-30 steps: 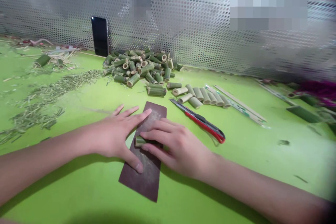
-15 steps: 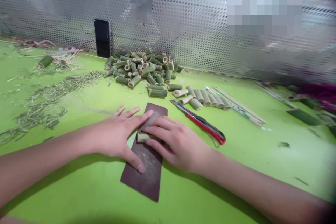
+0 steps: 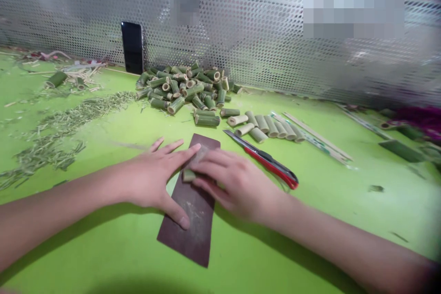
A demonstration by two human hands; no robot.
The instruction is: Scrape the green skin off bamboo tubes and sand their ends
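A strip of brown sandpaper (image 3: pixel 196 243) lies on the green table, with pale dust on its surface. My left hand (image 3: pixel 151 177) is spread open, its thumb and index finger pressing on the left side of the strip. In my right hand (image 3: pixel 237 183) is a short, peeled bamboo piece (image 3: pixel 188 175), held flat against the sandpaper; only its left end shows past the fingers. Just beyond my right hand lies a red and black utility knife (image 3: pixel 265 158) with its blade out.
Behind is a heap of green bamboo pieces (image 3: pixel 182 85). Several peeled pieces (image 3: pixel 275 127) lie in a row near thin sticks (image 3: pixel 317 135). Shavings (image 3: pixel 69 124) spread at left. A phone (image 3: pixel 132 48) leans on the perforated metal wall (image 3: pixel 248 41).
My right hand has shifted slightly with the bamboo piece on the sandpaper, and less of the piece shows. My left hand stays in place.
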